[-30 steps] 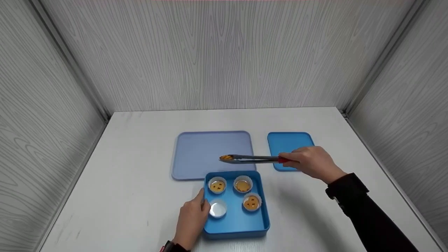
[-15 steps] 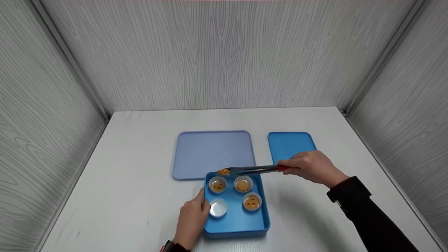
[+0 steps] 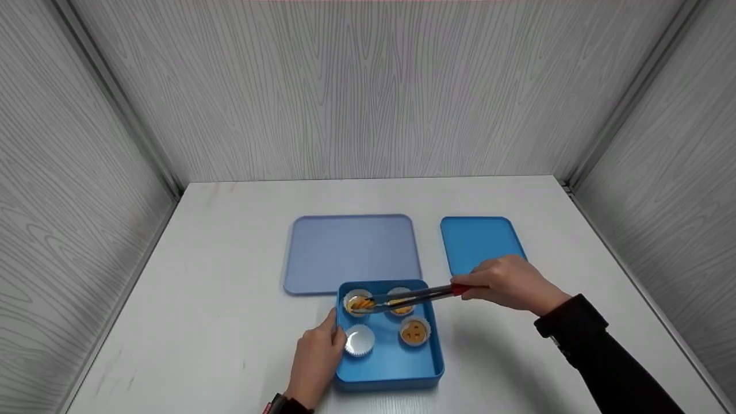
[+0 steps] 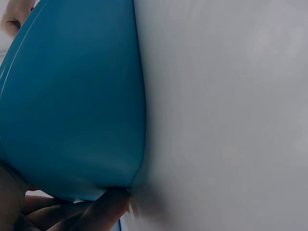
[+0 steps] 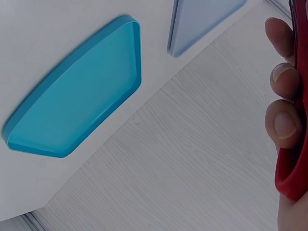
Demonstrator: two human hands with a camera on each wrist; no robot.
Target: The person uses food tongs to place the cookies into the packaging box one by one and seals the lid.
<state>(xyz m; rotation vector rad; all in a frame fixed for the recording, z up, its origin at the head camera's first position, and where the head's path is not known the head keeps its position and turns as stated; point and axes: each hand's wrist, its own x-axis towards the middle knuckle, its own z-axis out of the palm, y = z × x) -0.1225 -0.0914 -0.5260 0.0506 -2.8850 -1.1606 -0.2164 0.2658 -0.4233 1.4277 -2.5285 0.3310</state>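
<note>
My right hand (image 3: pixel 512 284) grips metal tongs (image 3: pixel 431 294) by their red handles, which the fingers curl round in the right wrist view. At the tips of the tongs is a small ridged orange-brown cookie (image 3: pixel 362 303), in the back left paper cup (image 3: pixel 348 298) of a blue box (image 3: pixel 391 365). My left hand (image 3: pixel 313 359) holds the box's left wall, thumb at the rim; its fingers (image 4: pixel 106 207) bend round the corner in the left wrist view. Partly behind the tongs is the back right cup. A cookie with holes (image 3: pixel 414 332) fills the front right cup; the front left cup (image 3: pixel 360 340) is bare.
A lavender tray (image 3: pixel 353 253) lies just behind the box. To its right is a smaller blue tray (image 3: pixel 480 241), partly covered by my right hand. Grey wood-grain panels (image 3: pixel 368 92) enclose the white table (image 3: pixel 230 287) at the back and sides.
My right hand has lowered the tongs and the cookie from above the lavender tray down into the back left cup. My left hand and the box have stayed in place.
</note>
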